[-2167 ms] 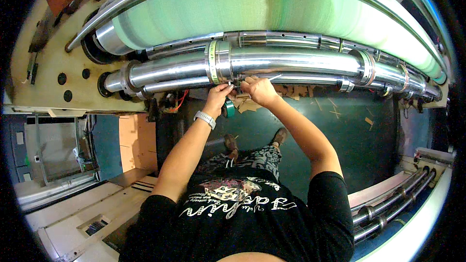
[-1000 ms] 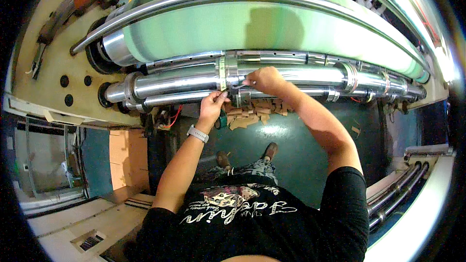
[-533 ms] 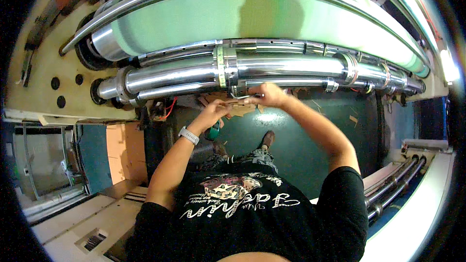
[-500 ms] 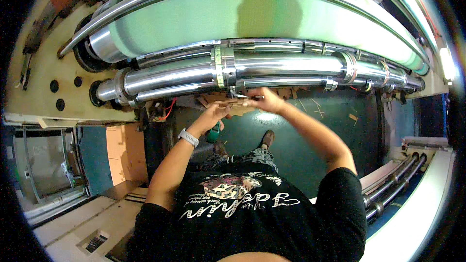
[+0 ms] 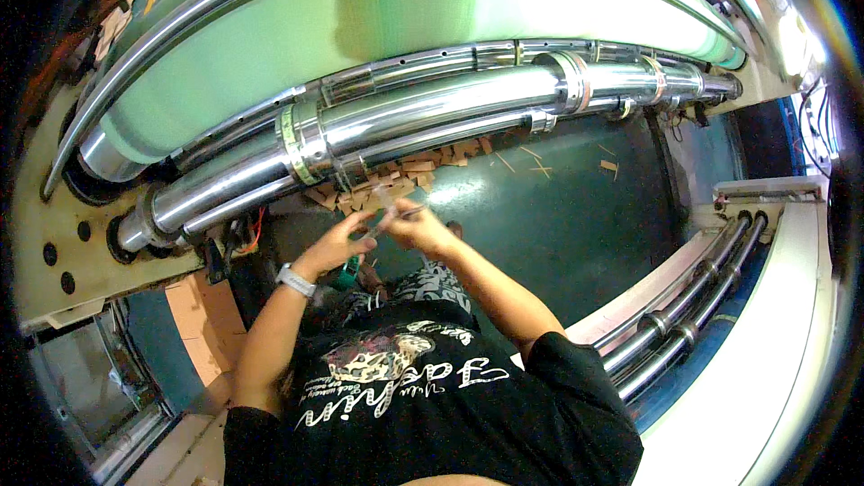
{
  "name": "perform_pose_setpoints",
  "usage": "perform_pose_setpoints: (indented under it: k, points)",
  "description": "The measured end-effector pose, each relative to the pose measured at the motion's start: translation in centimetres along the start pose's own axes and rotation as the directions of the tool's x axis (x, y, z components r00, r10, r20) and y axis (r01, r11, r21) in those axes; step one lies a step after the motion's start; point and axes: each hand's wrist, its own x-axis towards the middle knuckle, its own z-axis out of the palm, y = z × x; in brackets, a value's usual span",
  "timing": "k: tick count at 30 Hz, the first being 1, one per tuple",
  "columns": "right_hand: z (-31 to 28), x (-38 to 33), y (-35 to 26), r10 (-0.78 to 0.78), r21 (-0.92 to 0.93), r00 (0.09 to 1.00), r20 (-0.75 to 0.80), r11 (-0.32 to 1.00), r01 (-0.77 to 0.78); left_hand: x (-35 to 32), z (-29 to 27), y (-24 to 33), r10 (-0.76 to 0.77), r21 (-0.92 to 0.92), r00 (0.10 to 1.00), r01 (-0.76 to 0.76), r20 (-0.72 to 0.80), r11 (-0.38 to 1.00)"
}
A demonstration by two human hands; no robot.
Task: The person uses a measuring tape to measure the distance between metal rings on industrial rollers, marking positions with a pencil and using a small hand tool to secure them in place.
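Observation:
My left hand (image 5: 337, 247), with a grey-banded watch at the wrist, is closed in front of the steel rollers. A green ring-shaped roll (image 5: 349, 272) hangs at its lower fingers and seems held by them. Beside it, my right hand (image 5: 412, 227) is closed on a thin dark piece (image 5: 411, 211) too blurred to name. The two hands nearly touch at the fingertips. A pale, see-through strip (image 5: 385, 196) shows just above them, smeared by motion. Over the hands runs a shiny steel roller shaft (image 5: 432, 103) with a marked collar (image 5: 300, 144) clamped round it.
Behind the shaft lies a wide green-coated cylinder (image 5: 270, 45). Cardboard scraps (image 5: 423, 165) litter the dark green floor (image 5: 558, 207) under the rollers. Brown cardboard (image 5: 205, 319) stands at the left. To the right is a machine frame with dark bars (image 5: 688, 324).
Both hands have drawn back from the roller collar toward my body, and the right hand has come down close to the left. The green roll moved along with the left hand. The view has turned.

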Motion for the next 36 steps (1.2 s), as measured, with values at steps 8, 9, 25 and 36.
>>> perform_pose_setpoints:
  k: [8, 9, 25, 36]
  points:
    - [-27.8, -1.5, 0.8, -0.168, -0.057, 0.312, -0.935, 0.940, 0.335, -2.7, -7.1, 0.3, -0.019, 0.398, 0.974, 0.110, -0.226, 0.911]
    - [-29.9, -0.7, 0.8, -0.170, -0.066, 0.243, -0.955, 0.921, 0.383, -1.9, -6.8, 1.0, 0.035, 0.472, 0.963, 0.100, -0.269, 0.876]
    - [-36.1, 4.1, 2.9, -0.352, -0.278, 0.169, -0.921, 0.894, 0.351, 3.8, -7.0, -2.9, 0.486, 0.776, 0.652, 0.268, -0.582, 0.571]
    - [-7.7, 5.5, 13.5, 0.319, 0.524, 0.879, -0.353, 0.846, -0.096, 4.4, -7.4, -4.0, 0.591, 0.827, 0.586, 0.304, -0.554, 0.474]
